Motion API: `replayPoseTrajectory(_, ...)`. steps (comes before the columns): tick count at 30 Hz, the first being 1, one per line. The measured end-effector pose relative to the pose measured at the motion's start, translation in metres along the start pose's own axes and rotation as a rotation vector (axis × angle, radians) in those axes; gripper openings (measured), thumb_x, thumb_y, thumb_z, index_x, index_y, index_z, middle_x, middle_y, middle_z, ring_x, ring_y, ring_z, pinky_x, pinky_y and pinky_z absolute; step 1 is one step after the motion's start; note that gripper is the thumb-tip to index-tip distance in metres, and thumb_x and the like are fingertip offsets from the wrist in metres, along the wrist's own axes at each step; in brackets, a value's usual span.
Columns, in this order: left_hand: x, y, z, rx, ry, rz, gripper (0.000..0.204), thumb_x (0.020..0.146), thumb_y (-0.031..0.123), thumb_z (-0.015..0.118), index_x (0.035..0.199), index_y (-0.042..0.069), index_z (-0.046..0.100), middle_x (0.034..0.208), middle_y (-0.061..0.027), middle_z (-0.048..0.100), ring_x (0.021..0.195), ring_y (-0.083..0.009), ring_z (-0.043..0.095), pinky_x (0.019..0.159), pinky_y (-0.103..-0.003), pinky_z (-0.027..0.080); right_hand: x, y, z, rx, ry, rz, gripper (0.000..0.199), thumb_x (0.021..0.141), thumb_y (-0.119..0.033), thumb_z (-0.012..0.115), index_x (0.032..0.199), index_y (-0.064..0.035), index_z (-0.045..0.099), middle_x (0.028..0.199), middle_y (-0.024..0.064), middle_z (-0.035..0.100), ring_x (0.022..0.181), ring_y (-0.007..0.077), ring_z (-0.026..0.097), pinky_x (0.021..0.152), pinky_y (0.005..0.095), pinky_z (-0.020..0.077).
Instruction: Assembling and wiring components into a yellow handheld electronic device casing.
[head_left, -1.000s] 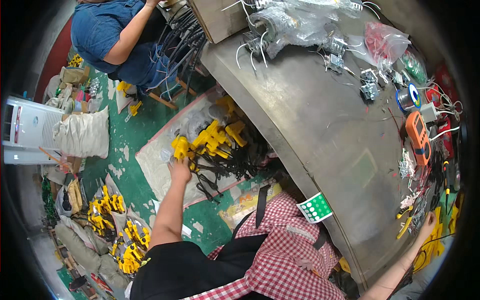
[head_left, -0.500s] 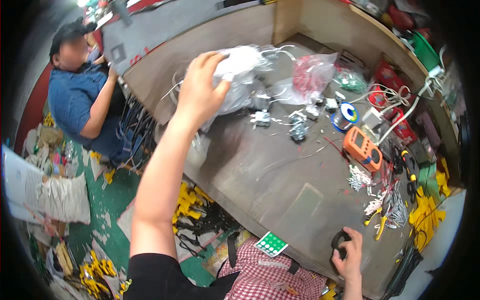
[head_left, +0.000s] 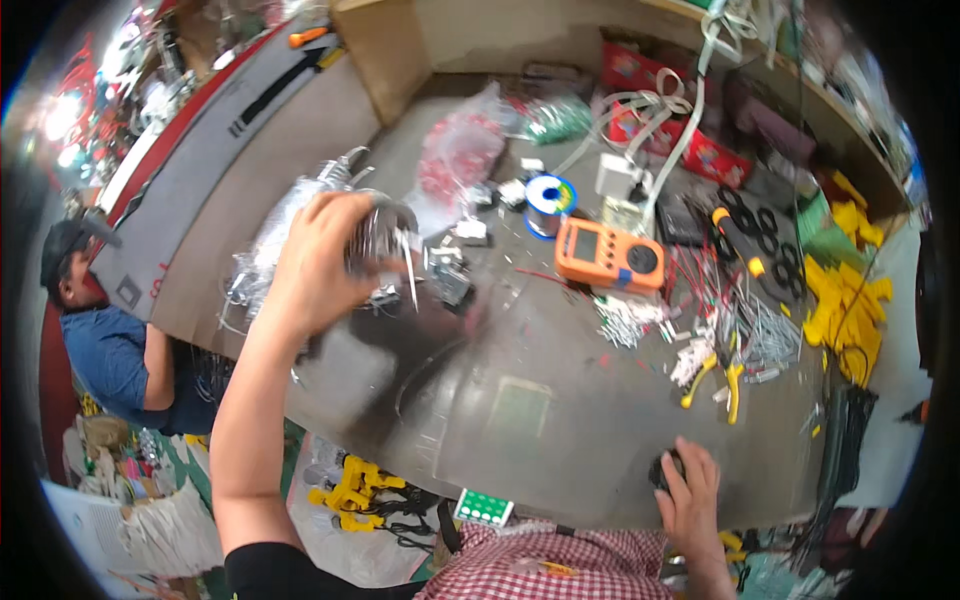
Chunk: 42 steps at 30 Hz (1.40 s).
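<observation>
My left hand (head_left: 322, 262) is raised over the left part of the table, its fingers curled round a greyish see-through bundle (head_left: 378, 238) with a thin white strip hanging from it; blur hides its exact kind. Just behind that hand lies a heap of clear plastic bags (head_left: 275, 235). Low at the table's near right, my right hand (head_left: 690, 490) has its fingers closed about a small black ring-shaped thing (head_left: 663, 470), mostly hidden by the fingers. Yellow-handled pliers (head_left: 733, 390) lie beyond the right hand.
On the table (head_left: 590, 420) are an orange multimeter (head_left: 610, 255), a wire spool (head_left: 550, 205), a bag of red parts (head_left: 460, 150), a white adapter (head_left: 618, 175) with cords, several small metal parts, and yellow pieces (head_left: 845, 310). A person (head_left: 115, 355) stands at the far left.
The view has swung to the right. My left hand, open over the plastic bags before, is now curled round the greyish bundle. My right hand stays near the front edge with the black ring-shaped thing.
</observation>
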<state>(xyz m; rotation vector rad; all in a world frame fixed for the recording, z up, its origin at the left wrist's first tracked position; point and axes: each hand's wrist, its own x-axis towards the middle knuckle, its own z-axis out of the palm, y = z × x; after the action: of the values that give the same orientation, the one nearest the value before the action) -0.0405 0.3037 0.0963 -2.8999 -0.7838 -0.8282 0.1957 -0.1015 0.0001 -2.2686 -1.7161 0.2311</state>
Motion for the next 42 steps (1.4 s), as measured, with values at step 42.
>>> replayPoseTrajectory(42,-0.058,0.28,0.122,-0.556,-0.429,0.287,0.062,0.057,0.025,0.078,0.109,0.003,0.053,0.104,-0.012,0.059,0.095,-0.0318,0.054,0.083,-0.042,0.042,0.013,0.04,0.01,1.471,0.13,0.603,0.014,0.087,-0.01,0.063,0.096,-0.0028,0.056,0.078,0.0065,0.063,0.064,0.0133,0.061,0.054,0.0241,0.0471)
